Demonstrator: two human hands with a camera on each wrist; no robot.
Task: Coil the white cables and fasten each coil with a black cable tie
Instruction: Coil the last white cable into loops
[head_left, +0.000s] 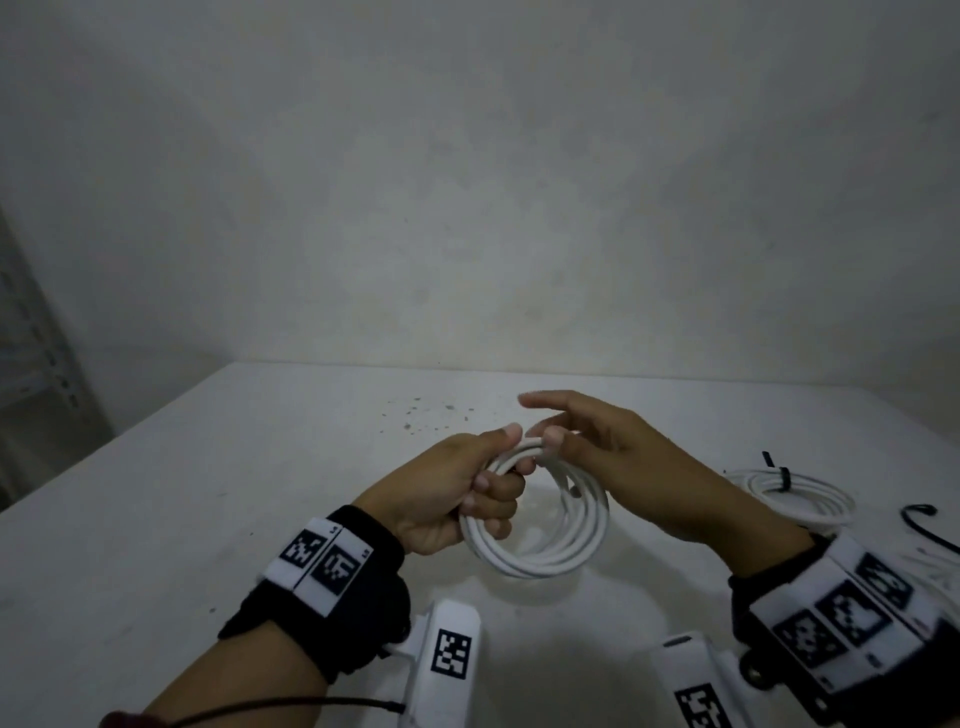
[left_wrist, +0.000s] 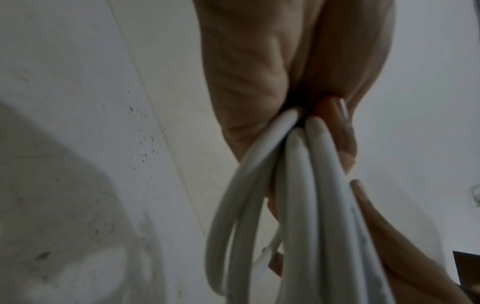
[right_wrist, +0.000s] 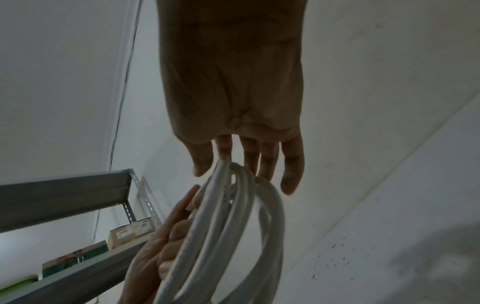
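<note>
While the white coil (head_left: 592, 519), wound and showing no tie, hangs above the table (head_left: 208, 493), gripped by the curled fingers of the left hand (head_left: 452, 493), with the loosely open right hand (head_left: 613, 457) touching its top, a tied coil (head_left: 831, 499) lies rightward beside a loose black tie (head_left: 914, 509), so fastening seems left.

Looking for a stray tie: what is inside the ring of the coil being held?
Inside the white coil show bare table, a cable end and the curled fingers of the left hand; whatever those cover is hidden.

Right hand (right_wrist: 231, 82), straight fingers touching white coil (right_wrist: 276, 207), left hand (right_wrist: 155, 259) gripping it
</note>
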